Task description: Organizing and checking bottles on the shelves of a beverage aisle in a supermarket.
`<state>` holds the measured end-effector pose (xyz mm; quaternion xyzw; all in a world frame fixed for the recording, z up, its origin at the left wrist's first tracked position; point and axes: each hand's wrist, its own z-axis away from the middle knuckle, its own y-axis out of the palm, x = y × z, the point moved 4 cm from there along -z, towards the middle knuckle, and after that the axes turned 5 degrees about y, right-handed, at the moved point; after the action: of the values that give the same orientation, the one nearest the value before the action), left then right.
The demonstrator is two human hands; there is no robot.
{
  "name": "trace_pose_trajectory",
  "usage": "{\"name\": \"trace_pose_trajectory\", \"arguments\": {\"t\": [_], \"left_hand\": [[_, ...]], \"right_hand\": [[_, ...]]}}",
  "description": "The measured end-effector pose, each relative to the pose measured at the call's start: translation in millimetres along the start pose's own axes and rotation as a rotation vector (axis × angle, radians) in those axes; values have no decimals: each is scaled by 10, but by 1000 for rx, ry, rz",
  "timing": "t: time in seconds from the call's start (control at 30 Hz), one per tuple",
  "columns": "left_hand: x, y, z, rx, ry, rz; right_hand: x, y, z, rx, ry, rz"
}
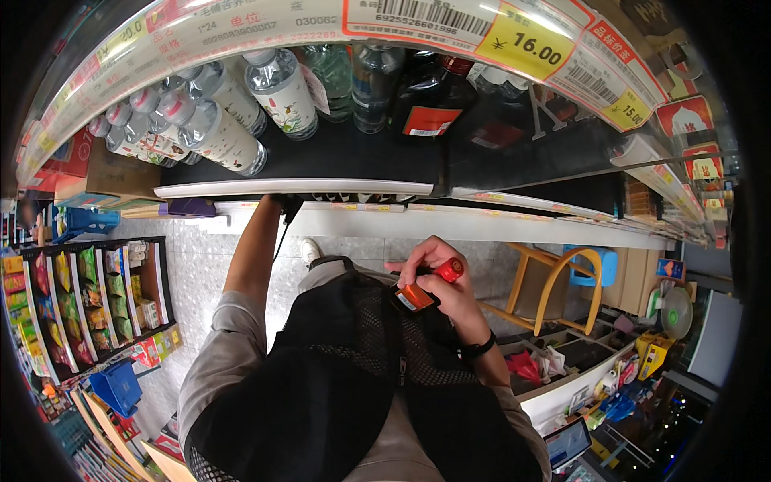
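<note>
A small dark bottle (415, 297) with a red cap and an orange label is held in my right hand (443, 280), in front of my chest. My left forearm reaches forward to the shelf edge; the left hand is hidden under the shelf, with a black strap and cord at the wrist. Above stand clear plastic bottles (283, 96) with white printed labels, some tilted, on a black shelf (355, 158). Beside them are a clear glass bottle (374, 90) and a large dark bottle (430, 99) with a red-orange label.
A price-tag rail (415, 21) curves across the top, close overhead. A wooden armchair (542, 289) and a blue stool (602, 268) stand at the right, near a counter with a screen (567, 444). At the left are a snack rack (168, 289) and a blue basket (117, 388).
</note>
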<state>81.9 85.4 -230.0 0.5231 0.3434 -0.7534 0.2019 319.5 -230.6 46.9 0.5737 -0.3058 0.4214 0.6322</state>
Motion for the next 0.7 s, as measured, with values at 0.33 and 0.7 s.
{"name": "trace_pose_trajectory", "arguments": {"t": [0.33,0.7], "left_hand": [[9,-76,-40,25,-5,30],[63,-206,-52,48,-12,74]], "right_hand": [[-37,-30,-14,8,4,-10],[-31,-51,-14,-22,6,-1]]}}
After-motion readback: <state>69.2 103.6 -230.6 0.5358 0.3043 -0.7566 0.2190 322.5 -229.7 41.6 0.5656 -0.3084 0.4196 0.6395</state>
